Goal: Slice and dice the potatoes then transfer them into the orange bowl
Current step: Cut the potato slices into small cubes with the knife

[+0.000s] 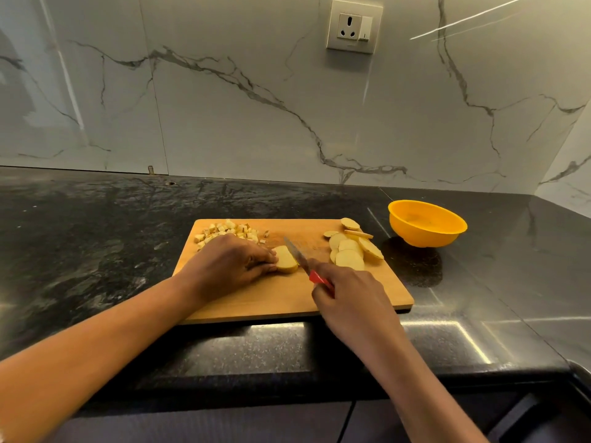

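Your left hand (228,262) curls its fingers over a potato piece (285,259) and pins it to the cutting board (287,302), near the board's middle. Your right hand (348,298) grips the red handle of a knife (300,259); the blade lies against the piece's right side, its tip pointing away from you and slightly left.

To the right of the blade, a loose heap of round potato slices (350,249) overlaps toward the board's far right corner. Behind your left hand, along the far left edge, sits a scatter of diced potato (228,233).

The orange bowl (425,236) stands upright on the dark counter (96,235), just beyond the board's far right corner and apart from it. The board's near edge lies close to the counter's front. Behind rises a veined marble wall (256,107) with a socket plate (353,27) set high in it.
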Motion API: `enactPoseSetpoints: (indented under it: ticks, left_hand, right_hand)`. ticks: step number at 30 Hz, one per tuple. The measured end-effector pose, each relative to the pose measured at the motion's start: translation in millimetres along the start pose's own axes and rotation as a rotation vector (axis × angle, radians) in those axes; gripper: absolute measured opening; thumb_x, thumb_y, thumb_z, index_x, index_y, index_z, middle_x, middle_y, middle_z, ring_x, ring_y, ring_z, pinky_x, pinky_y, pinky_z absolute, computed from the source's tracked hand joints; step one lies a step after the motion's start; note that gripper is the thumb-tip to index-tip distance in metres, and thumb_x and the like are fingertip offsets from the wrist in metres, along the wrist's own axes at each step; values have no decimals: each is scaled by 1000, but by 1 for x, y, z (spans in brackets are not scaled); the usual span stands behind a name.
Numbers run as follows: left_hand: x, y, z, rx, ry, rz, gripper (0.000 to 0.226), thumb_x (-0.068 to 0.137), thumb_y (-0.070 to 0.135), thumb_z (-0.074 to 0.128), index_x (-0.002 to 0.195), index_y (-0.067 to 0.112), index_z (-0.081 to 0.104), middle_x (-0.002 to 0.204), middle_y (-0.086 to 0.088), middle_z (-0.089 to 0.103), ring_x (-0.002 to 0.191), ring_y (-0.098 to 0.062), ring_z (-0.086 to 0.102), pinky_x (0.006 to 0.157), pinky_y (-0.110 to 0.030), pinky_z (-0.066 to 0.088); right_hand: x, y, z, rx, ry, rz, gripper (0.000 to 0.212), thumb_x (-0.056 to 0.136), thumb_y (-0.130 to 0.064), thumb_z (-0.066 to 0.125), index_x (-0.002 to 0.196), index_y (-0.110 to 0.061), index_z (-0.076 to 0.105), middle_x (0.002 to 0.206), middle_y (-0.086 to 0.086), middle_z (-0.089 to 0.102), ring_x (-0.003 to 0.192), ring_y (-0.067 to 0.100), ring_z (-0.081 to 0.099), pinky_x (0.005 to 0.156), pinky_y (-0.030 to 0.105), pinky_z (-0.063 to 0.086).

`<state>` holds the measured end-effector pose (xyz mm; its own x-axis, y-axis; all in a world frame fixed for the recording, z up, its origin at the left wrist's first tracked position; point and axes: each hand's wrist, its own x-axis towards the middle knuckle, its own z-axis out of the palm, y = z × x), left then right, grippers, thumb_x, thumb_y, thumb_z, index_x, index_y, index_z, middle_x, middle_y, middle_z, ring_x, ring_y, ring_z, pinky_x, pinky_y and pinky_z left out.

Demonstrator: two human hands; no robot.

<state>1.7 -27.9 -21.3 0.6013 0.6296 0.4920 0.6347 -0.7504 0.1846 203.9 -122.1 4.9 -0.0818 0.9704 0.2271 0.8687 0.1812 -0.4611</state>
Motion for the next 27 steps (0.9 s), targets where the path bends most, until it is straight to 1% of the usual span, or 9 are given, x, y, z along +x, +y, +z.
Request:
enactPoseSetpoints:
  ticks: [2,4,6,9,12,17,21,24,27]
  left_hand:
    - [0,2,-2,1,-18,5,40,85,48,51,104,20,71,101,6,71,93,-4,67,82,-25,56]
    - [-1,3,-3,6,-35,20,46,84,50,42,104,21,72,101,8,71,93,-2,66,82,-21,54]
    - [-1,3,-3,24,-43,43,44,85,48,42,103,21,72,101,8,71,92,-2,66,81,-21,54]
    - [0,2,-2,36,-21,49,36,85,44,51,102,21,73,100,7,71,92,-4,66,79,-24,56]
    - [0,2,-1,39,-6,47,43,84,48,45,100,21,74,99,5,72,91,-7,68,77,-29,58]
    - [0,5,0,86,7,70,45,85,48,43,96,19,75,95,3,73,84,-11,70,69,-33,60]
    - [1,7,-2,74,1,44,52,85,52,38,99,17,74,95,2,73,82,-14,71,70,-35,59]
    - [1,9,-2,80,4,32,48,85,51,44,101,17,73,96,1,73,82,-15,71,72,-34,59]
    - [1,8,-2,99,0,15,28,87,36,61,103,15,73,99,-1,72,85,-17,71,75,-36,59]
  right_hand:
    - [0,-5,4,-74,5,-21,46,98,-29,41,143,-40,37,119,-6,62,101,15,54,80,31,44]
    - [0,-7,7,-112,-2,-40,47,99,-29,40,145,-38,36,120,-7,61,101,14,54,79,29,44]
    - [1,-7,9,-159,14,-56,47,100,-30,39,146,-36,33,119,-6,61,100,14,54,78,29,45]
    - [6,-13,16,-290,28,-119,47,101,-26,38,148,-28,31,116,-2,60,89,14,50,68,27,39]
    - [16,-19,21,-389,-8,-141,43,101,-21,41,144,-21,36,115,3,59,98,20,55,67,28,36]
    - [23,-16,19,-358,-25,-156,37,100,-20,42,137,-20,45,117,4,59,104,22,54,70,29,36]
    - [24,-15,16,-335,-65,-157,38,100,-20,42,137,-20,45,121,6,58,107,23,53,71,29,35]
    - [23,-14,14,-341,-67,-173,38,99,-20,43,137,-19,46,122,5,58,108,23,52,71,29,33]
    - [19,-17,12,-344,-77,-194,37,100,-19,42,137,-18,46,122,6,57,108,22,52,71,28,33]
